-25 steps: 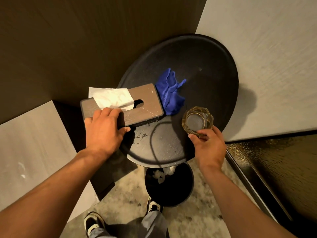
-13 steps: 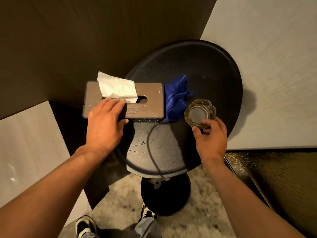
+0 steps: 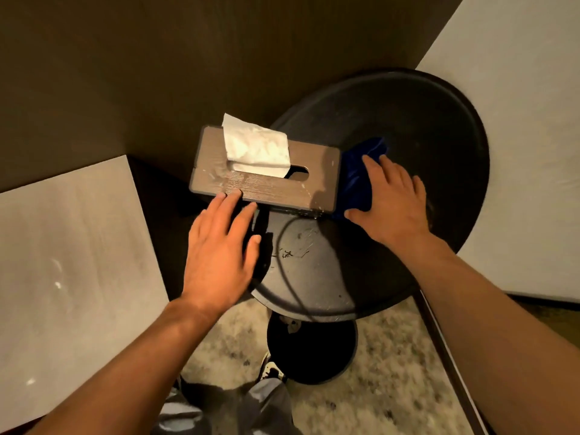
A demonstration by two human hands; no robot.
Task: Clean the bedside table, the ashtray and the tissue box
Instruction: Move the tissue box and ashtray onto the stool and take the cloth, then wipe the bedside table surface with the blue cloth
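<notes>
The round black bedside table (image 3: 423,120) stands in a corner. A brown tissue box (image 3: 266,186) with a white tissue (image 3: 257,149) sticking out lies on its left edge, overhanging it. My left hand (image 3: 219,252) is flat with fingers apart, its fingertips touching the box's near edge. A blue cloth (image 3: 354,171) lies bunched just right of the box. My right hand (image 3: 392,199) lies spread on top of the cloth, thumb at its near side. The ashtray does not show; my right hand covers the spot where it stood.
Pale marks and scratches (image 3: 292,246) show on the table's near part. The table's round black base (image 3: 310,350) stands on speckled carpet beside my shoe (image 3: 271,370). A dark wall is behind; pale flat surfaces flank the table at left (image 3: 72,262) and right (image 3: 518,152).
My right hand let go of the glass ashtray and moved left onto the blue cloth. My left hand slid back off the tissue box's top to its near edge.
</notes>
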